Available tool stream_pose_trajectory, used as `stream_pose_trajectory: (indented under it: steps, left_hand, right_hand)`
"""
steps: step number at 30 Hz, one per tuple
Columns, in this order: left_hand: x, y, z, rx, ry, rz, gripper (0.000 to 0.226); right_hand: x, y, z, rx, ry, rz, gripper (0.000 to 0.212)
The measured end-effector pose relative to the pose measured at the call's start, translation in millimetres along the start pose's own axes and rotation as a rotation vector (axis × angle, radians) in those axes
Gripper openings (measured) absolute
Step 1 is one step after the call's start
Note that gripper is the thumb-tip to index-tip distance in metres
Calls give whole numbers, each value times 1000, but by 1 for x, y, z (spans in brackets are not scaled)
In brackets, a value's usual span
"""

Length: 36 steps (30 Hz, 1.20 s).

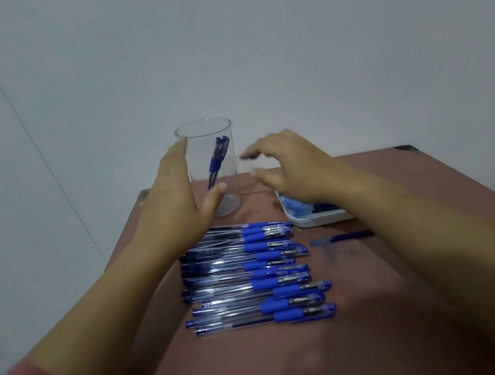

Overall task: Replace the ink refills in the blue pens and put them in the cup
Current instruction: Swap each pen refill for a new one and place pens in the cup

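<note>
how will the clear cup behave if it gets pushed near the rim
The clear cup is tall and narrow, so it probably tips rather than slides. It looks like thin plastic with only a couple of pens leaning inside, so likely light and easily shifted. Its smooth wall may be slippery.

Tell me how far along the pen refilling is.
Done: what looks like two blue pens stand in the clear cup. In hand: nothing. The left hand lies flat against the cup, and the right hand hovers beside it, empty. Left: a dozen or so pens lie in a row on the table, not yet in the cup, with a loose refill and a white tray nearby.
</note>
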State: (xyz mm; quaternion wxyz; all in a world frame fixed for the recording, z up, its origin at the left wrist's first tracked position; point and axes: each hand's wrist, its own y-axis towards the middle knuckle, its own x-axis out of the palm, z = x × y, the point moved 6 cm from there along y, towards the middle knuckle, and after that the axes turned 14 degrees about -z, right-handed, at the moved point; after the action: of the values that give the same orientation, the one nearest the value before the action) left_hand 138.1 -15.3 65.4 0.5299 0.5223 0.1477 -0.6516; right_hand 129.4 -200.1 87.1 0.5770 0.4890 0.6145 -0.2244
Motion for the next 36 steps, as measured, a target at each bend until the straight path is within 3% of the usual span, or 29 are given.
stream_pose_trajectory:
  steps: [4,7,11,15,24,32,36]
  left_hand:
    - [22,-42,32,27,75,-300,80]
    - [42,-65,42,37,122,-460,84]
    - [61,-81,44,14,146,-509,99]
    - [72,-87,41,-6,178,-515,99]
    - [67,-90,46,18,160,-450,93]
    - [42,-74,79,440,220,-72,57]
    - [36,-63,94,602,193,-2,31]
  right_hand:
    - [22,-39,-1,4,-60,-272,22]
    - [34,-54,1,24,-59,-329,21]
    - [39,-56,2,40,-95,-320,26]
    - [42,-58,-1,16,-176,-295,29]
    - [22,-66,-3,39,-42,-89,21]
    - [-16,-114,6,118,235,54,10]
    - [0,-138,11,151,462,84,14]
